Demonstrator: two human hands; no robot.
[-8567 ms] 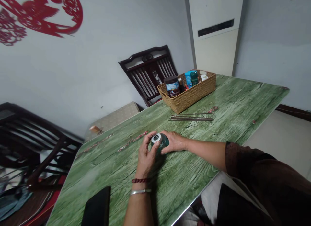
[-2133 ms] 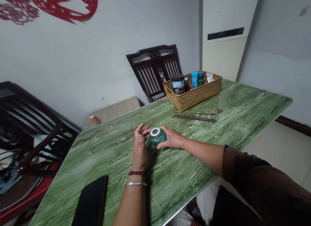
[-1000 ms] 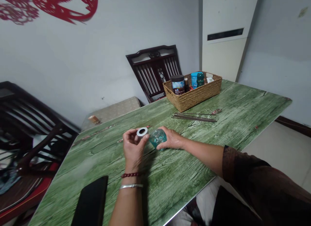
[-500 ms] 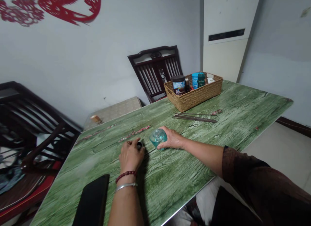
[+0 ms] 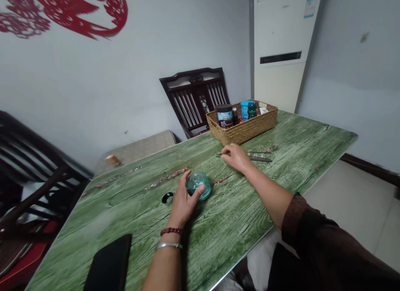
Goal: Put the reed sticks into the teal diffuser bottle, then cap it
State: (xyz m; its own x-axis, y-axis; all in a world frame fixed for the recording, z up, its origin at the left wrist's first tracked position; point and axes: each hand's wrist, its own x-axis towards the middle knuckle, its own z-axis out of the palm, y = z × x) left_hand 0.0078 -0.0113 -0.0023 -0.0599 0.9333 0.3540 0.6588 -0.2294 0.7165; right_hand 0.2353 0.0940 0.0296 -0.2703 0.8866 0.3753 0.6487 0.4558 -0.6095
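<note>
My left hand, with a red bead bracelet and a silver bangle at the wrist, is wrapped round a blue-green glass bottle standing on the green table. Left of that hand lies a small black ring-shaped piece. My right hand is over the left ends of several thin dark sticks, its fingers closed at them. Whether it grips any stick is too small to tell.
Behind the sticks stands a wicker basket holding a dark-lidded jar and other containers. A black flat object lies near the front left. Dark wooden chairs stand beyond the table and at left.
My left hand has let go of the black piece and taken hold of the bottle. My right hand has left the bottle and moved away to the sticks. The view has shifted slightly.
</note>
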